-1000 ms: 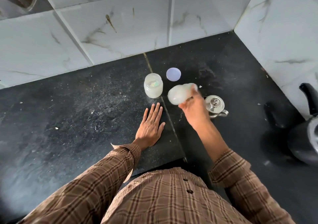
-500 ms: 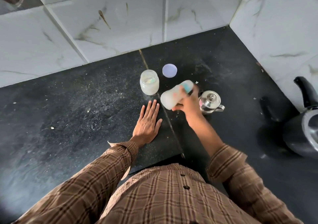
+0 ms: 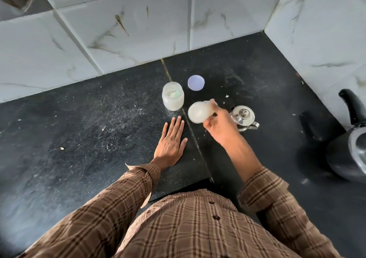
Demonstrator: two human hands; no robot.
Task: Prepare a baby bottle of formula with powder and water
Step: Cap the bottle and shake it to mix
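The right hand (image 3: 220,124) grips a translucent plastic baby bottle (image 3: 200,112), cloudy white inside, tilted above the black stone counter (image 3: 79,139); blur suggests shaking. The left hand (image 3: 171,140) lies flat, fingers straight, on the counter beside a clear glass jar of powder (image 3: 172,96). To mix well, the cap should be tight and the grip firm, clear of the small steel lidded pot (image 3: 243,117). No readable label or brand shows anywhere.

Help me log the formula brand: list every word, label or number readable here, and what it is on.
None can be read.
Jar: a pale greenish patch shows inside, no lettering legible.
Baby bottle in the right hand: motion-blurred, any markings unreadable.
Lid, steel pot, kettle: no print visible.
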